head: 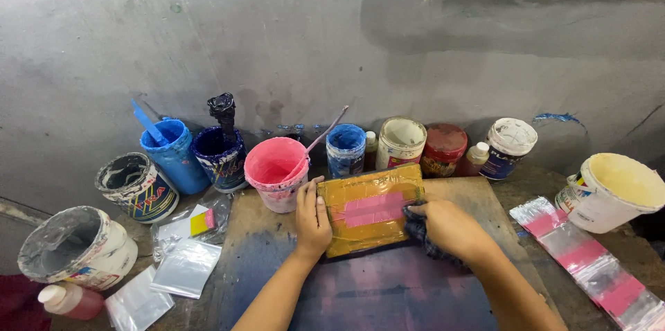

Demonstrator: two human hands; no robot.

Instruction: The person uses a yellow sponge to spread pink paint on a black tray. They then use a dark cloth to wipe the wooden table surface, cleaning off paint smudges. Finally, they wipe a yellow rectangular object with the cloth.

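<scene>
A small rectangular frame wrapped in yellow-brown tape [370, 210], with a pink patch across its middle, lies tilted on a stained work board [478, 196]. My left hand [312, 219] grips the frame's left edge. My right hand [449, 228] presses a dark blue rag [415, 224] against the frame's right side. The rag is mostly hidden under my fingers.
Paint pots line the wall: a pink tub with a stick [276, 172], blue tubs [173, 154] [345, 147], a dark blue pot [222, 154], a white jar [400, 140], a red-lidded jar [443, 147]. A cream bucket [616, 192] stands right, clear bags with pink prints [589, 262] beside it.
</scene>
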